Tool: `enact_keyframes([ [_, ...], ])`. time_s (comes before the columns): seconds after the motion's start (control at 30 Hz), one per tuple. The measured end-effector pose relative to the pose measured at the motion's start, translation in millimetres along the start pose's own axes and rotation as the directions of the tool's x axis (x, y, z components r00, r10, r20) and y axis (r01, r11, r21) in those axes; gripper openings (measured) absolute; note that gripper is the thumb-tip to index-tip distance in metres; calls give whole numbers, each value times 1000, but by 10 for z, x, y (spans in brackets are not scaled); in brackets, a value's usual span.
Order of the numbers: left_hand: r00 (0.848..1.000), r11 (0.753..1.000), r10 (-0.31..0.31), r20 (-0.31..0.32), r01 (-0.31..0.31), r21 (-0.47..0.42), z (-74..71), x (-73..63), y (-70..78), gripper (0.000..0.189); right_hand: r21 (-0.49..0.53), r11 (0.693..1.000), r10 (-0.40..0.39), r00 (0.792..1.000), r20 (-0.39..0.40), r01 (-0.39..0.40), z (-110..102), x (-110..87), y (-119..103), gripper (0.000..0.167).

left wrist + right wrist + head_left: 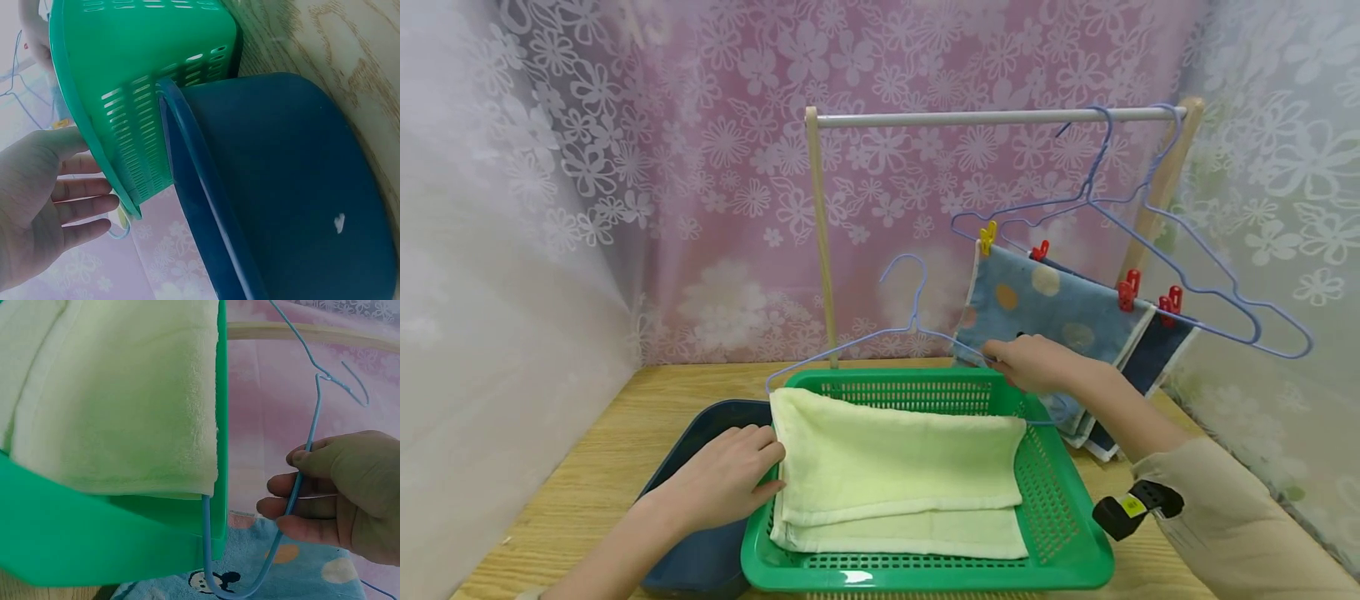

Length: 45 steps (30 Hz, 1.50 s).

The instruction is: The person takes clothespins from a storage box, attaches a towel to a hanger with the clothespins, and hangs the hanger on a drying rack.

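Note:
A pale yellow towel [902, 467] is folded over the lower bar of a blue wire hanger [314, 415], draping down into a green slotted basket [925, 577]. My right hand [1037, 364] pinches the hanger's right shoulder between thumb and fingers, as the right wrist view shows. The hanger's hook stands upright, off the rail. My left hand [730, 475] is at the towel's left edge above the basket rim. In the left wrist view its fingers [87, 208] are extended and loosely spread beside the rim.
A dark blue basin [281, 156] stands left of the basket. Behind, a rack with a metal rail [962, 118] carries two hangers. A dotted blue towel [1045, 292] and a navy towel [1157, 358] hang from them with yellow and red clips [1127, 292].

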<state>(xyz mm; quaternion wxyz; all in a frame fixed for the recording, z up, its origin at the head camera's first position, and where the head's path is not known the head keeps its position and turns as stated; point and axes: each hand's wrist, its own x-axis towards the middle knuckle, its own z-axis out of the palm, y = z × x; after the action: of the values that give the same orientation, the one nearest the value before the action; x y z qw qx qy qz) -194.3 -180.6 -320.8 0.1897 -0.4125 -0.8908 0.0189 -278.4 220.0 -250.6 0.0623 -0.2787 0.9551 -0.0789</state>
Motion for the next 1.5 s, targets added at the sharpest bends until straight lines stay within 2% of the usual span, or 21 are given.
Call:
enact_keyframes([
  [0.2,1000,1000,-5,0,5,-13,3,-12,-2,26,-18,996,-83,989,-122,82,24,-182,-48,15],
  [0.3,1000,999,-18,13,19,-26,5,-17,1,26,-45,994,-111,975,-194,104,49,-269,-68,13],
  [0.43,999,999,-31,24,32,-34,5,-14,1,26,-73,991,-126,946,-299,109,83,-359,-69,13],
  [0.6,1000,999,-26,17,26,-27,10,-17,5,26,-131,983,-175,884,-433,131,70,-467,-46,15],
  [0.73,1000,999,-19,8,20,-27,15,-22,7,26,-169,971,-234,815,-530,170,41,-537,-8,16],
  [0.83,1000,1000,-19,8,19,-24,17,-24,3,25,-180,961,-275,771,-575,208,17,-579,24,17],
  [0.93,1000,1000,-18,9,19,-21,15,-23,-1,25,-187,953,-303,745,-595,238,-17,-612,39,19],
  [1.03,1000,1000,-20,13,21,-21,8,-21,-4,25,-193,951,-309,739,-598,242,-59,-638,30,18],
  [1.27,999,999,-27,29,28,-35,-18,0,-32,22,-202,959,-282,760,-585,200,-139,-704,-23,13],
  [1.5,1000,998,-26,8,27,-65,-12,20,-141,13,-187,966,-255,767,-589,178,-185,-769,-49,18],
])
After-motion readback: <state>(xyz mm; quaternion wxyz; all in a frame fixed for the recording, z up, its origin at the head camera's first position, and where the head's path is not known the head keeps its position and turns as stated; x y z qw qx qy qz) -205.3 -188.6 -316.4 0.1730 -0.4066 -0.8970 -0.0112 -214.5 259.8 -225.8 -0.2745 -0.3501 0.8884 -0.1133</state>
